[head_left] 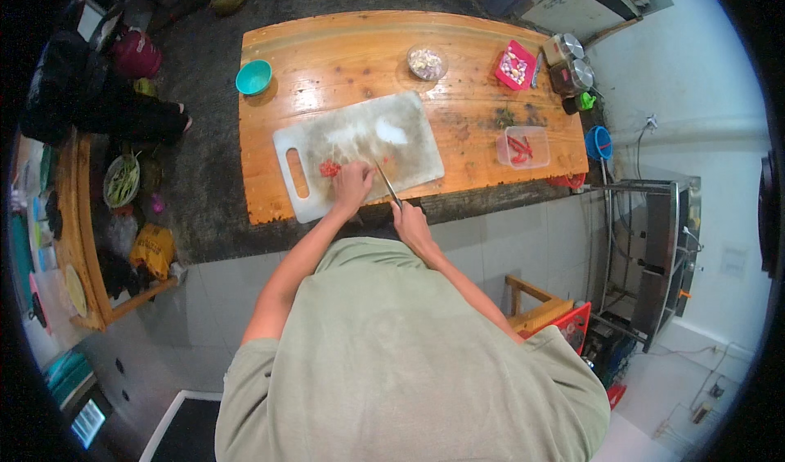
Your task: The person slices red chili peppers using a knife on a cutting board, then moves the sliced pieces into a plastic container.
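A kitchen knife (388,183) is in my right hand (411,223), held by its dark handle. Its blade points up and to the left across a worn white cutting board (423,131). My left hand (354,185) rests on the board left of the blade, its fingers curled down; whether anything is under them is hidden. Just beyond its knuckles lies a small pile of chopped red chilli (329,168). A few red bits (386,160) sit near the knife tip. Whole red chillies (520,149) fill part of a clear plastic container (542,149) on the right.
The wooden table (343,63) holds a turquoise bowl (254,77), a bowl of sliced shallots or garlic (425,62) and a pink basket of peeled bulbs (514,69). Lidded jars (570,75) stand at its right edge. A person in dark clothes (110,103) is at the left.
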### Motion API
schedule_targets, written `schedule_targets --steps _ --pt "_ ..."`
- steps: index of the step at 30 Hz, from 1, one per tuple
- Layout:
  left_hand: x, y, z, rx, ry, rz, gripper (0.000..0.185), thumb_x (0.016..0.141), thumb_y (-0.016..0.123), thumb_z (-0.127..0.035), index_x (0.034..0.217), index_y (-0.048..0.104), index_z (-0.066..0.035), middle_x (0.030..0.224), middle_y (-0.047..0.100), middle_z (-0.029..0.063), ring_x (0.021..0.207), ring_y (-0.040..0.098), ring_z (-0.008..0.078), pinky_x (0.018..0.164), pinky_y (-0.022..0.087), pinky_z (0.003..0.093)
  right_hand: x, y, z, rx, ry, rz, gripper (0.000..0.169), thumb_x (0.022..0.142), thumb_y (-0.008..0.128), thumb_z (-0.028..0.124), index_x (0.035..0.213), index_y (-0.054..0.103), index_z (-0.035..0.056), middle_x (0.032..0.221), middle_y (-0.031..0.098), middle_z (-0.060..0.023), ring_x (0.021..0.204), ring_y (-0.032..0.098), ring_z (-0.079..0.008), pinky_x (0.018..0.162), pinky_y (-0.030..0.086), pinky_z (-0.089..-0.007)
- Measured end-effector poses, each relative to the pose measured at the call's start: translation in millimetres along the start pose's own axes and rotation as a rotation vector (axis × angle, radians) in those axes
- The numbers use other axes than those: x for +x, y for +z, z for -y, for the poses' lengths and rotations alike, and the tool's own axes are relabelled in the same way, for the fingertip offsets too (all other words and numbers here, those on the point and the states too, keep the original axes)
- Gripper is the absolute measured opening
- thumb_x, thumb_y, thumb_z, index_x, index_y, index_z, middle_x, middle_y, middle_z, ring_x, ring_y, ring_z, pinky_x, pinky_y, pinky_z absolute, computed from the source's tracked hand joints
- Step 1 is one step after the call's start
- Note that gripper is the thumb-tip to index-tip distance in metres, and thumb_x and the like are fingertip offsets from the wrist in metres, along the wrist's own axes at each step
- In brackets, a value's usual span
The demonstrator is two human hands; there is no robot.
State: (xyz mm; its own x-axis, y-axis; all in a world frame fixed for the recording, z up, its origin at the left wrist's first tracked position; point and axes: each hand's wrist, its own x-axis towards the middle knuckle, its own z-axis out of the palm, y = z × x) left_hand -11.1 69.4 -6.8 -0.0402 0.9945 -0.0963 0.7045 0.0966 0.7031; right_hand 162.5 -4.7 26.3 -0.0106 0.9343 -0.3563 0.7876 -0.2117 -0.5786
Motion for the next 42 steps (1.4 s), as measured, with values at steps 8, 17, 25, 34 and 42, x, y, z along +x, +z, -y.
schedule_targets --steps 8,17,25,34,42 --pt "0.5 15.2 16.9 -0.087 0.051 -0.079 0.014 0.083 0.07 -0.021 0.083 0.075 -0.007 0.078 0.071 0.0123 0.074 0.07 0.0328 0.065 0.054 0.0449 -3.0 3.1 1.1 -0.024 0.001 0.042 0.044 0.103 0.048 0.035 0.092 0.061 -0.0053 0.081 0.065 -0.0331 0.081 0.064 -0.0526 0.07 0.052 -0.0594" --pt "0.0 9.5 8.0 -0.07 0.025 -0.067 0.016 0.082 0.072 -0.023 0.082 0.075 -0.007 0.077 0.07 0.0132 0.072 0.069 0.0335 0.063 0.053 0.0447 -1.2 0.0 0.9 -0.025 0.002 0.041 0.045 0.103 0.048 0.036 0.09 0.061 -0.0056 0.081 0.065 -0.033 0.082 0.064 -0.0524 0.07 0.052 -0.0594" --pt "-0.4 5.5 5.0 -0.048 0.007 -0.034 0.016 0.083 0.072 -0.02 0.089 0.078 -0.006 0.081 0.072 0.0159 0.074 0.071 0.0318 0.066 0.054 0.0403 1.2 6.8 -2.2 -0.033 -0.027 0.039 0.045 0.102 0.049 0.034 0.088 0.062 -0.0074 0.079 0.064 -0.0335 0.079 0.064 -0.052 0.068 0.053 -0.0584" --pt "-1.3 -0.8 -1.1 -0.061 -0.003 -0.013 0.017 0.084 0.07 -0.023 0.087 0.076 -0.007 0.081 0.071 0.0147 0.078 0.07 0.0346 0.068 0.053 0.0454 -0.9 1.6 -9.1 -0.151 -0.031 0.102 0.039 0.102 0.05 0.031 0.09 0.058 -0.005 0.082 0.066 -0.0317 0.079 0.066 -0.0506 0.069 0.053 -0.058" --pt "-1.9 7.1 14.1 -0.09 -0.007 -0.013 0.016 0.083 0.072 -0.023 0.086 0.076 -0.008 0.08 0.072 0.0135 0.077 0.07 0.0338 0.068 0.053 0.0449 22.7 5.3 2.0 -0.066 0.019 0.008 0.044 0.102 0.05 0.034 0.092 0.062 -0.0066 0.083 0.065 -0.0341 0.082 0.063 -0.0536 0.073 0.05 -0.0593"
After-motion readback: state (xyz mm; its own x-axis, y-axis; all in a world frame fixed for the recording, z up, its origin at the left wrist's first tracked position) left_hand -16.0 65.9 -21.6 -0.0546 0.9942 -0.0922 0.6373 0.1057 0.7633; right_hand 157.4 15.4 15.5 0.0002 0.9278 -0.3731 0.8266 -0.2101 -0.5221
